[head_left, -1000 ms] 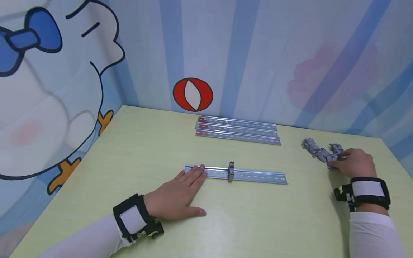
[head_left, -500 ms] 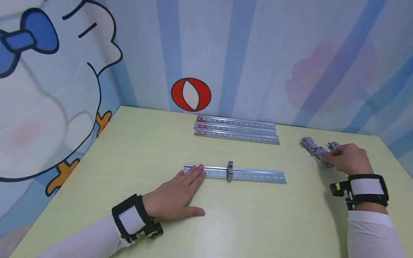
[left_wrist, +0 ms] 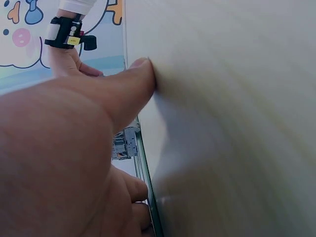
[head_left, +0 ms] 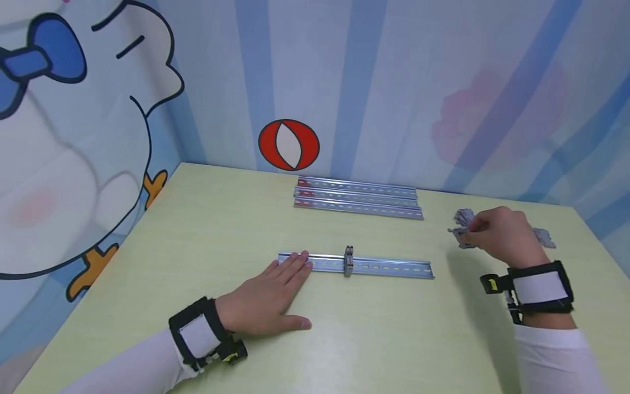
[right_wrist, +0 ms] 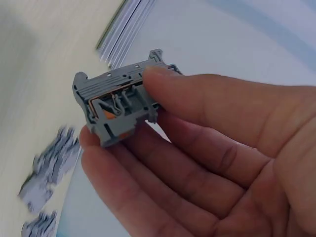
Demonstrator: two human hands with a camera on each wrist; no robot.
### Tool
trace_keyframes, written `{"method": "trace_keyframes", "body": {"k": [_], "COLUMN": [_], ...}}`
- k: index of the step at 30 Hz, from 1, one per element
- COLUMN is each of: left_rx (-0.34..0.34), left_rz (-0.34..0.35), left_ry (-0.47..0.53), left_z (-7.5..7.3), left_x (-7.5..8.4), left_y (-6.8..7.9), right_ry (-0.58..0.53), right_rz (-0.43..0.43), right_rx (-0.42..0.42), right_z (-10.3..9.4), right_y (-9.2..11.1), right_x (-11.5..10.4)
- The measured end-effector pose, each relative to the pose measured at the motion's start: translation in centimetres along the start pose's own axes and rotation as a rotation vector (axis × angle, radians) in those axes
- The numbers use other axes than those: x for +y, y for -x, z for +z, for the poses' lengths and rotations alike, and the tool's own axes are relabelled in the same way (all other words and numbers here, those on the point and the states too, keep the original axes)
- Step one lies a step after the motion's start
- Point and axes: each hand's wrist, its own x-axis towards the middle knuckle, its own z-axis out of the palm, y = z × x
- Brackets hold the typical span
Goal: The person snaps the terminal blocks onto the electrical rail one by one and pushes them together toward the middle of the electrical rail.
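My left hand (head_left: pixel 263 298) lies flat, its fingertips pressing the left part of a slotted metal DIN rail (head_left: pixel 394 268). One grey terminal block (head_left: pixel 349 261) stands upright across that rail, just right of the fingers. Over on the right side of the table, my right hand (head_left: pixel 507 235) pinches another grey terminal block (right_wrist: pixel 116 98) between thumb and fingers. The right wrist view shows its open side, with copper-coloured and orange parts inside. More loose terminal blocks (right_wrist: pixel 52 160) lie on the table near that hand, which partly hides them in the head view.
Three more DIN rails (head_left: pixel 359 203), red at their left ends, lie side by side against the back wall. The pale table (head_left: pixel 221 219) meets a blue striped wall (head_left: pixel 305 65) behind and a cartoon-printed panel (head_left: pixel 74 164) at left.
My right hand has picked a terminal block out of the loose group, lifting it and moving left, which uncovers blocks on the right. My left hand stays on the rail.
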Motion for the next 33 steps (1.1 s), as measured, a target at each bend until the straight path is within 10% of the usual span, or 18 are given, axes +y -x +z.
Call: {"method": "trace_keyframes", "body": {"k": [17,33], "left_rx": [0.012,0.009], "left_rz": [0.01,-0.003], "left_ry": [0.007,0.004], "left_z": [-0.2,0.1], "left_x": [0.4,0.1], "left_y": [-0.2,-0.1], "right_ry": [-0.096,-0.075], "right_rz": [-0.018,0.041], "right_rx": [-0.313,-0.364], "right_z": [2.0,2.8], "right_y": [0.4,0.1], "right_x": [-3.7,-4.1]}}
